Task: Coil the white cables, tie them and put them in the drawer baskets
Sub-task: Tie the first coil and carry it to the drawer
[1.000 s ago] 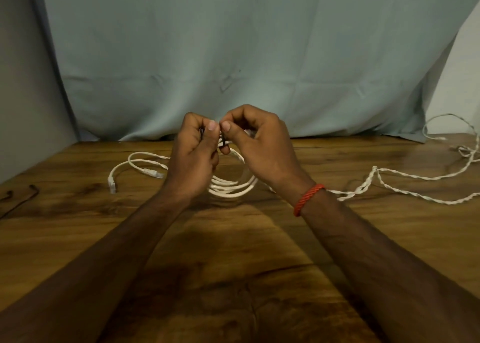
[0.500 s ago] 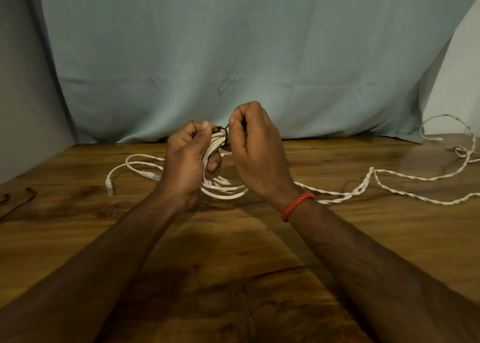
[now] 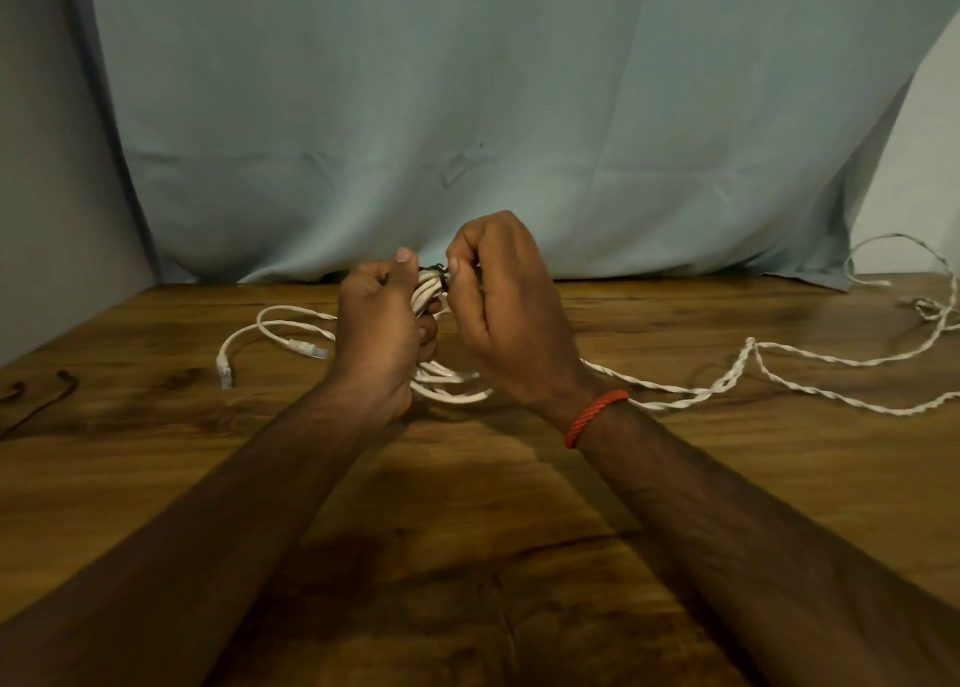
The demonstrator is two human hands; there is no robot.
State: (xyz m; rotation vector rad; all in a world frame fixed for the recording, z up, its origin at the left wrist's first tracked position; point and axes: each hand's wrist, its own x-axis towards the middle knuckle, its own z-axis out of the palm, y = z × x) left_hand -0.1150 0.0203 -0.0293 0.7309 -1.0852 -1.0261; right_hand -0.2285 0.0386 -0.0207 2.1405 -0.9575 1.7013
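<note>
A coiled white network cable (image 3: 452, 392) is held upright just above the wooden table (image 3: 467, 504). My left hand (image 3: 376, 333) grips the top of the coil, thumb raised. My right hand (image 3: 506, 312) pinches a thin black tie (image 3: 435, 272) wrapped over the coil's top. Two loose ends with clear plugs (image 3: 309, 347) trail out to the left on the table. A second, twisted white cable (image 3: 779, 377) lies uncoiled to the right, running under my right wrist.
A pale blue cloth (image 3: 467, 114) hangs behind the table's far edge. Thin black ties (image 3: 39, 398) lie at the table's left edge. No drawer or basket is in view.
My left hand has closed round the coil's top and its thumb has lifted. My right hand has shifted to pinch the black tie over the bundle. The coil has risen slightly.
</note>
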